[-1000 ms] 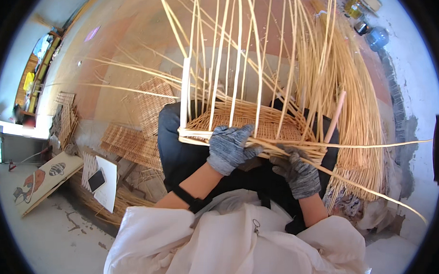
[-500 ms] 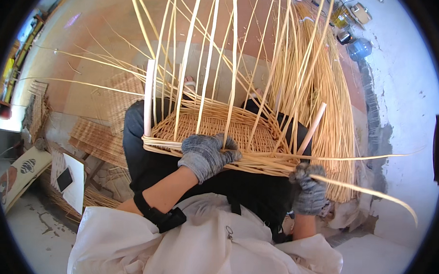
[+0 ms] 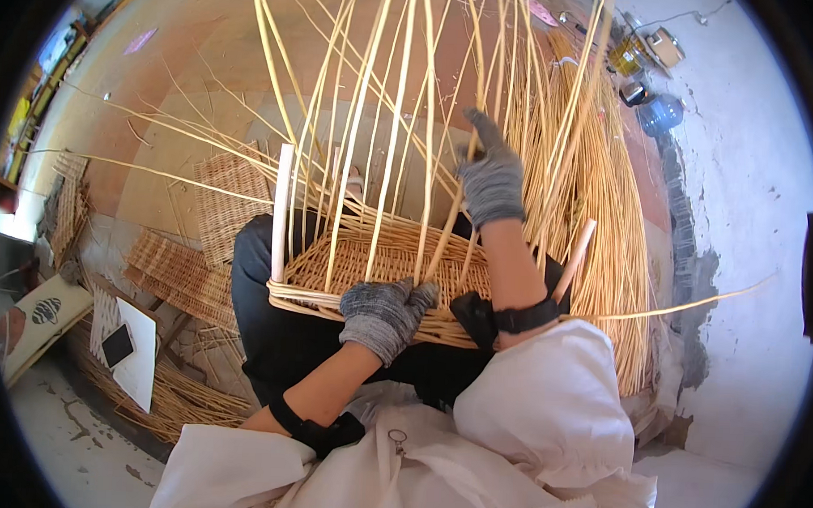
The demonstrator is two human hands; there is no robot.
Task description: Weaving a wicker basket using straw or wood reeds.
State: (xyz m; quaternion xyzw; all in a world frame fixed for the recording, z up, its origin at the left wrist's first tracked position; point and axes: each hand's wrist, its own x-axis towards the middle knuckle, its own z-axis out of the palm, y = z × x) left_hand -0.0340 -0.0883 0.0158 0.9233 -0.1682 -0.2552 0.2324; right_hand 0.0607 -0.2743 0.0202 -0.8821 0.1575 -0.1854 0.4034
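Tan rod basketwork, 1 piece, part-woven: a shallow oblong basket (image 3: pixel 302 295), resting across the worker's lap at the centre of the frame. Tall uprights (image 3: pixel 367 145) stand from its sides; 2 thicker pegs (image 3: pixel 282 214) mark the near corners.

Left hand (image 3: pixel 382 320), grey knit glove: fingers folded over the near rim, thumb beside the foot of the uprights, apparently bracing the weave. Right hand (image 3: pixel 494 172), matching glove: raised above the basket at upper centre, thumb and fingers apparently closed round 1 working rod (image 3: pixel 447 228), the forefinger extended; the exact pinch is partly hidden.

Step, as judged: a side-weaving stroke, the rod being carried among the uprights. Next move seems to call for leading it past the adjoining upright and pressing it down on the rim, the left hand keeping the row tight.

Floor (image 3: pixel 196 112): patched reddish brown and tan. Right of centre: 1 large sheaf of loose rods (image 3: pixel 595 252). Left: flat woven panels (image 3: pixel 177 273). Lower left: 1 white board (image 3: pixel 140 370) bearing a black diamond; 1 painted board (image 3: pixel 50 322). Upper right: 1 blue bottle (image 3: pixel 659 115), near a pale wall (image 3: pixel 740 203) with grey, flaking patches.
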